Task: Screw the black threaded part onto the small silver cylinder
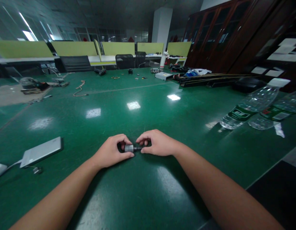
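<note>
A small silver metal cylinder with a dark ridged shaft (129, 148) lies sideways, low over the green table, between my two hands. My left hand (112, 150) curls around the cylinder's left end, thumb below and fingers above. From the other side, my right hand (157, 143) has its thumb tip at the end of the ridged shaft, with its index finger bent above and the other fingers curled in. The shaft's tip is hidden by my right thumb and fingers.
To the left lie a flat silver box (41, 151) with a white cable and a small metal piece (37, 170). Clear water bottles (251, 103) stand at the right. Long dark strips (205, 80), a rope (80, 88) and small parts lie farther back on the green table (138, 198).
</note>
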The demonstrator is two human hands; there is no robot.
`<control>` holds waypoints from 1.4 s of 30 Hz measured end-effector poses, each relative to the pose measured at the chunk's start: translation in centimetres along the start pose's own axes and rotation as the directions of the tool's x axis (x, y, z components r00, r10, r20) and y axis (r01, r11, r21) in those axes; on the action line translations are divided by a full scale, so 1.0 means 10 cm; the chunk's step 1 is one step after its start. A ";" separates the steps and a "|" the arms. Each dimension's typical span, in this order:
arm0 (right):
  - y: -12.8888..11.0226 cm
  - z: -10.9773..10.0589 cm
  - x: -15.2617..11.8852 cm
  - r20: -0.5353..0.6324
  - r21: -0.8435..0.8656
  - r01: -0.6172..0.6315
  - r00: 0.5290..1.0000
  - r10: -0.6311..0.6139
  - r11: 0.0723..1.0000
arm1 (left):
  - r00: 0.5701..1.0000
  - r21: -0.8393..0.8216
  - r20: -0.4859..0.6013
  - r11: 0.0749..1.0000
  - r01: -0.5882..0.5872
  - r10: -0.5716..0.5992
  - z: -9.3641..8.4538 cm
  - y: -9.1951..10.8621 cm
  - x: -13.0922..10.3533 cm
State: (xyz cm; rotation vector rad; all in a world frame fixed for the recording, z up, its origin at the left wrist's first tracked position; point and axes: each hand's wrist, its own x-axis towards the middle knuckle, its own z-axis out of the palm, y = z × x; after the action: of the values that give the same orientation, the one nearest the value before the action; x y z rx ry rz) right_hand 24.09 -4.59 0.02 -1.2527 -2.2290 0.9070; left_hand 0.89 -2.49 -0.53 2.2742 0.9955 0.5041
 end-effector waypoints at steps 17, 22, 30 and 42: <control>-0.04 0.01 -0.01 0.023 -0.063 0.024 0.999 -0.023 0.998 | 1.000 0.017 0.000 1.000 0.022 -0.022 0.00 0.03 0.01; -0.05 0.02 -0.01 0.008 -0.088 0.044 0.999 -0.043 0.995 | 1.000 0.053 0.009 0.998 -0.017 0.017 -0.01 0.05 0.01; -0.04 0.03 -0.01 0.006 -0.094 0.055 0.998 -0.055 0.994 | 0.999 0.051 0.022 0.997 -0.051 0.050 -0.01 0.04 0.00; -0.07 0.07 0.01 0.005 -0.006 0.011 1.000 -0.011 1.000 | 0.999 0.026 -0.034 0.999 -0.026 0.027 0.01 0.04 0.02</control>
State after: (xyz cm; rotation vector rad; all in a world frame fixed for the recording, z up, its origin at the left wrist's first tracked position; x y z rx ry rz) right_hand 23.15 -4.99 0.06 -1.2414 -2.2424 0.9009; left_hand 1.30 -2.60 -0.28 2.3118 0.9949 0.5465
